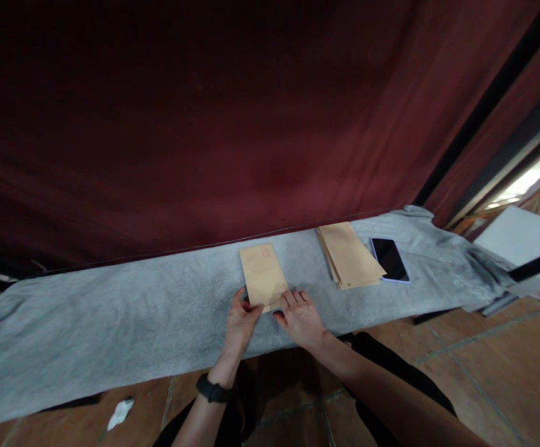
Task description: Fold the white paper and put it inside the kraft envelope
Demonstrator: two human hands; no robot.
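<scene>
A tan paper envelope (pixel 264 273) with small red marks near its top right corner lies in front of me on the grey cloth. My left hand (pixel 242 320) pinches its lower left corner between thumb and fingers. At the lower right corner, my right hand (pixel 301 315) has curled fingers closed on the edge, where a narrow strip looks folded. A stack of similar tan envelopes (pixel 350 257) lies to the right, slightly fanned. Beside that stack is a phone (pixel 391 259) with a dark screen and a pale purple case, partly overlapped by an envelope corner.
A grey cloth (pixel 125 316) covers the long narrow bench. Behind it hangs a dark red curtain (pixel 204 155), with a black pole (pixel 479 118) at the right. A crumpled white scrap (pixel 120 413) lies on the tiled floor (pixel 498 354). A white panel (pixel 526 242) stands at far right.
</scene>
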